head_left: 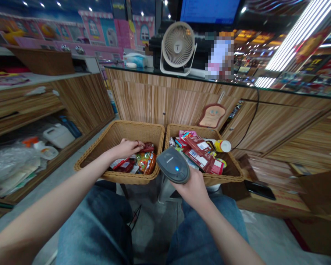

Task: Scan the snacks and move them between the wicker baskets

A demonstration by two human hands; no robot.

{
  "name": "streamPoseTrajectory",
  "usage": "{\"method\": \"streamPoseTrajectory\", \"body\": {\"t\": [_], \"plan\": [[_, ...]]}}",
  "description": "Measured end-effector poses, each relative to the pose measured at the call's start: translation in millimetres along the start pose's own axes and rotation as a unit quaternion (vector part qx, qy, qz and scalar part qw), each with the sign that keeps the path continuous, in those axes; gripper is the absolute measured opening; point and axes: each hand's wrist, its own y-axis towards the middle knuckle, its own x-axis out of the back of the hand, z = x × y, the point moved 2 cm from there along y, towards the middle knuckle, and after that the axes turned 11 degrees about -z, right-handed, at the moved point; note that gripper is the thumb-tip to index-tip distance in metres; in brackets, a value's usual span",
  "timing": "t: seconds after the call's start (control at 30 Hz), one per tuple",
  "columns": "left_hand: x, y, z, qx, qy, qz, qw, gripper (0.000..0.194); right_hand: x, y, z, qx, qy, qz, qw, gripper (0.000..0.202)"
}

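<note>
My right hand (pixel 191 186) is wrapped round a dark grey barcode scanner (pixel 172 165) with a lit blue light. The scanner is held above the gap between two woven baskets. Over the left basket (pixel 99 141), my left hand (pixel 128 148) has its fingers bent at a dark red packet (pixel 148 147), seemingly gripping its edge. Orange-and-green snack bags (pixel 146 163) and other packets lie beneath it. In the right basket (pixel 235 170) is a heap of brown-red boxes (pixel 200 145) with barcode labels, colourful packets and a yellow-capped container (pixel 223 146) on its side.
Behind the baskets stands a wood-grain counter (pixel 138 95) with a white fan (pixel 178 46) on top. A black cable (pixel 255 117) hangs at the right. A phone (pixel 260 189) lies on a cardboard box (pixel 287 202). Open shelves (pixel 30 125) are at the left.
</note>
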Motion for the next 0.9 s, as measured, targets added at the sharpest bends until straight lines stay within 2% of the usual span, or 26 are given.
{"method": "streamPoseTrajectory", "body": {"t": [0.1, 0.23, 0.33, 0.4, 0.57, 0.73, 0.9], "plan": [[1.7, -1.7, -4.3, -0.041, -0.075, -0.030, 0.996, 0.053, -0.3, -0.5, -1.1, -0.005, 0.002, 0.002, 1.000, 0.009], [1.7, -5.0, -12.9, -0.082, -0.153, -0.013, 0.985, 0.049, -0.8, -0.4, -1.1, -0.013, 0.005, 0.006, 1.000, 0.009], [3.3, -6.8, -13.1, -0.062, -0.107, -0.055, 0.991, 0.048, -1.2, -0.4, 0.1, -0.023, 0.004, 0.009, 1.000, 0.008], [3.2, -8.4, -10.9, -0.033, -0.055, -0.069, 0.996, 0.058, -1.3, -0.7, 0.6, -0.025, 0.002, 0.010, 1.000, 0.007], [-2.3, -13.7, -11.3, -0.022, 0.047, 0.022, 0.998, 0.100, -1.0, -0.9, -0.2, -0.023, -0.004, 0.008, 1.000, 0.006], [-6.0, -15.4, -10.5, -0.006, 0.095, 0.079, 0.992, 0.109, -1.2, -0.9, -1.6, -0.017, 0.000, 0.015, 1.000, 0.007], [-9.5, -15.1, -2.7, 0.023, 0.103, 0.101, 0.989, 0.116, -1.8, -2.2, -3.8, -0.013, -0.010, 0.014, 1.000, 0.007]]}}
